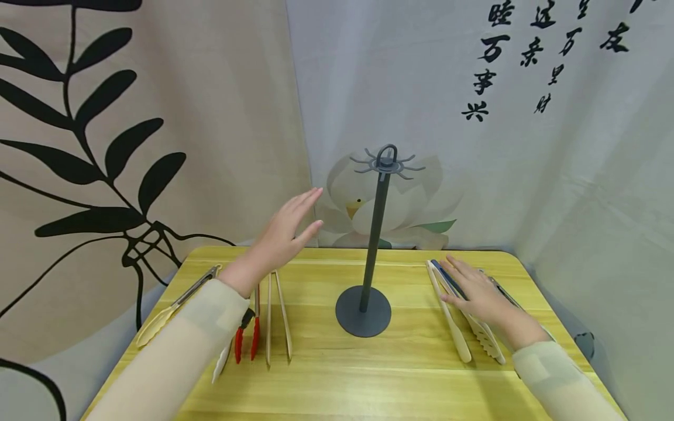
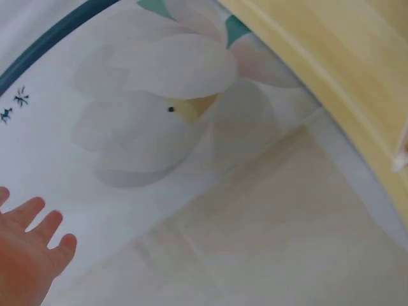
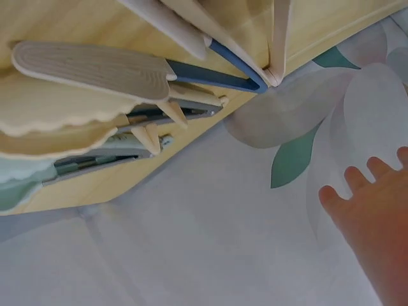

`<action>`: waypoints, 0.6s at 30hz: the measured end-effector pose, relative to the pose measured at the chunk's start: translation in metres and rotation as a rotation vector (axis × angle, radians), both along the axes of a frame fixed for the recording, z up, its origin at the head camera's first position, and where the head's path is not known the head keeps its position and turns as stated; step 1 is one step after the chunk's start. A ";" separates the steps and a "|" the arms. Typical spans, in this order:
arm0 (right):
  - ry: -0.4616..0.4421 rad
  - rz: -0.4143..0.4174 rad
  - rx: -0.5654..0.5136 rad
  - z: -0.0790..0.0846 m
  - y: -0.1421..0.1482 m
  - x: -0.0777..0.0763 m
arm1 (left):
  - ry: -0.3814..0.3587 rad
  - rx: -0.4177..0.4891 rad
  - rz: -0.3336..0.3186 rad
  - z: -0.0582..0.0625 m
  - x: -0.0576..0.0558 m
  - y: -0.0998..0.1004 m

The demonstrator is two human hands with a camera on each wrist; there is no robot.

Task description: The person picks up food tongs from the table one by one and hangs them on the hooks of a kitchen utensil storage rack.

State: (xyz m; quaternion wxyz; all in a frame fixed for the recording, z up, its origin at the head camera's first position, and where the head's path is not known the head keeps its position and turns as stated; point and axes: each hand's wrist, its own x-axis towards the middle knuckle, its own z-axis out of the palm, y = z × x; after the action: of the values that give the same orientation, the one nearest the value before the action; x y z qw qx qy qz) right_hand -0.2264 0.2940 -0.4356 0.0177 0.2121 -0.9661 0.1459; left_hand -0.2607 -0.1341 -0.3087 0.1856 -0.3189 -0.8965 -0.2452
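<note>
from my station i logged left tongs [image 1: 255,336] and right tongs [image 1: 457,339] nearest, on the table [image 1: 326,386]. the right hand [image 1: 476,297] was over its set, fingers straight, slightly spread. the left hand [image 1: 280,238] hung raised, fingers straight, thumb apart, empty. beyond, the stand [image 1: 375,234] was upright; a wide sweep, i judged, could topple it, a low palm scatter tongs.
</note>
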 end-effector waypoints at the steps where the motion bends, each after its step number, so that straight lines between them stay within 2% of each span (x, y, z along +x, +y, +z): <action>1: 0.001 0.003 0.001 -0.003 0.000 0.000 | 0.017 0.008 -0.013 0.005 0.000 0.003; 9: -0.039 0.006 -0.046 -0.014 -0.002 0.004 | 0.158 0.054 -0.084 0.045 -0.003 0.023; 18: -0.013 -0.014 0.005 -0.024 -0.005 0.008 | 0.217 0.003 -0.064 0.081 0.001 0.043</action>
State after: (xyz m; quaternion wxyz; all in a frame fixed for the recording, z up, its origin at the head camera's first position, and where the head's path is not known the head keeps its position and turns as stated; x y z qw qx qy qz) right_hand -0.2187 0.2888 -0.4596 0.0119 0.2042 -0.9681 0.1450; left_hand -0.2592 -0.0908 -0.2279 0.2741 -0.3717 -0.8601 -0.2164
